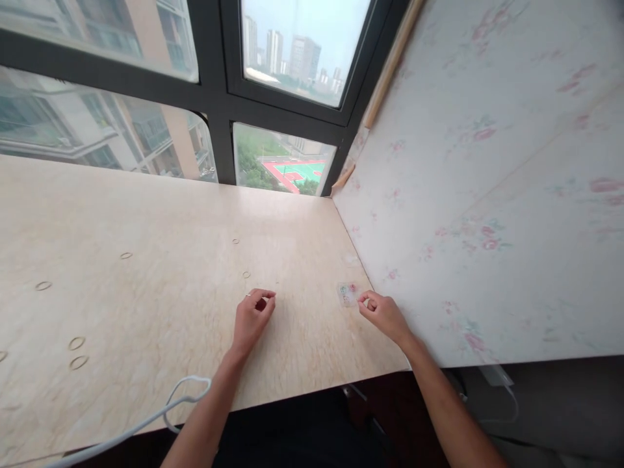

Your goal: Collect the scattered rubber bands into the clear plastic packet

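My left hand (253, 318) is just above the pale marbled sill, with thumb and forefinger pinched together. Whatever may be between those fingertips is too small to make out. At the right, my right hand (385, 316) pinches the edge of a small clear plastic bag (347, 294) with a faint red and green print. The bag is close to the wallpapered wall. Beyond my left hand, a thin ring (246, 275) lies on the sill, and a smaller ring (236, 241) lies farther back.
Several more thin rings, among them one ring (77, 343), are scattered on the sill (160, 305) at the left. A white cable (141, 426) loops over the front edge by my left forearm. Dark window frames (214, 97) bound the back; a floral wall (487, 162) rises on the right.
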A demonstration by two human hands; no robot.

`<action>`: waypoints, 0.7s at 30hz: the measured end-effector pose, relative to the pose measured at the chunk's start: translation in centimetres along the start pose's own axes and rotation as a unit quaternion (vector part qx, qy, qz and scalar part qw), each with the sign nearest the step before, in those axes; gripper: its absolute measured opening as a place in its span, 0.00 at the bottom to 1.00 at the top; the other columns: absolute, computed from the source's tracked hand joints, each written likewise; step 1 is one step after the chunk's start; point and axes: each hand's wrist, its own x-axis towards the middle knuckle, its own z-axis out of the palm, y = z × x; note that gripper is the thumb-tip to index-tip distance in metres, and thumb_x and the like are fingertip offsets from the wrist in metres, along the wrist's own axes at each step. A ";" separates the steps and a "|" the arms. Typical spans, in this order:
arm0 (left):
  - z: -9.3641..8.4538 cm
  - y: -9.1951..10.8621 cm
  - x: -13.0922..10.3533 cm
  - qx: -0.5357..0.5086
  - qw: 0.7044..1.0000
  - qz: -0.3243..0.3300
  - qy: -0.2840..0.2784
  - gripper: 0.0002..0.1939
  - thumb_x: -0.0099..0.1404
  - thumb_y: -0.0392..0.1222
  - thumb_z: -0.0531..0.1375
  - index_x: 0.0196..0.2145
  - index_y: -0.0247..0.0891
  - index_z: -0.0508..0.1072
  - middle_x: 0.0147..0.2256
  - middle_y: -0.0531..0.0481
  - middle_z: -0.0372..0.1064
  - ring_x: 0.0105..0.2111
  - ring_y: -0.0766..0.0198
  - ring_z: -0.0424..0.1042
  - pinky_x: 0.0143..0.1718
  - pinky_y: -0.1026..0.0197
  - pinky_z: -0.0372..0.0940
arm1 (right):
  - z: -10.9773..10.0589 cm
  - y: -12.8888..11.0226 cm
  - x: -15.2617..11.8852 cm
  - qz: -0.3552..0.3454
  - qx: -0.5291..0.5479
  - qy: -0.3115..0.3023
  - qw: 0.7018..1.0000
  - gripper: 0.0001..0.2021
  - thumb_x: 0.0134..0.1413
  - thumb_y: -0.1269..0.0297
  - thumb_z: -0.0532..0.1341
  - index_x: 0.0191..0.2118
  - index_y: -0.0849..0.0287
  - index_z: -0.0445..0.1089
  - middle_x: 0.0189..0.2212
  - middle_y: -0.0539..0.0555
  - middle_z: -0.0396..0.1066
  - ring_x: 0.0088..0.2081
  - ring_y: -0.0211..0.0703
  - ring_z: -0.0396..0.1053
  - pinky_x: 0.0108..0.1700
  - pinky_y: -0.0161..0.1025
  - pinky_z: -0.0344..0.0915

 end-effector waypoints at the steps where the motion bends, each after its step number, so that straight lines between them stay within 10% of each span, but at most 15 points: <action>1: 0.0 0.1 0.0 0.002 1.000 -0.001 0.001 0.07 0.61 0.41 0.55 0.30 0.40 0.72 0.30 0.51 0.72 0.24 0.67 0.68 0.28 0.64 0.64 | 0.2 -0.1 0.3 -0.006 -0.008 0.000 1.000 0.08 0.52 0.62 0.55 0.30 0.56 0.69 0.12 0.42 0.56 0.17 0.35 0.55 0.24 0.32 0.50; 7: 0.1 0.0 0.0 0.010 1.000 -0.012 0.001 0.06 0.60 0.40 0.55 0.30 0.39 0.72 0.28 0.51 0.71 0.23 0.68 0.68 0.27 0.65 0.63 | 0.7 -0.8 2.1 -0.031 -0.094 -0.036 0.994 0.10 0.53 0.64 0.54 0.32 0.55 0.73 0.20 0.48 0.70 0.20 0.37 0.61 0.27 0.33 0.52; 15: 0.1 0.0 0.0 0.006 1.000 -0.013 0.005 0.06 0.61 0.40 0.55 0.30 0.39 0.72 0.28 0.52 0.70 0.23 0.68 0.67 0.27 0.65 0.63 | 0.4 -1.6 1.0 -0.063 -0.047 0.000 0.997 0.14 0.57 0.60 0.52 0.35 0.56 0.75 0.15 0.46 0.63 0.18 0.36 0.59 0.26 0.34 0.52; 21: 0.4 -0.3 0.1 0.006 1.000 -0.009 0.005 0.06 0.60 0.39 0.56 0.30 0.38 0.72 0.28 0.52 0.70 0.23 0.69 0.67 0.28 0.65 0.63 | 3.3 -5.3 1.1 -0.107 -0.068 -0.098 0.987 0.14 0.59 0.61 0.54 0.46 0.55 0.72 0.19 0.47 0.69 0.23 0.37 0.66 0.28 0.32 0.54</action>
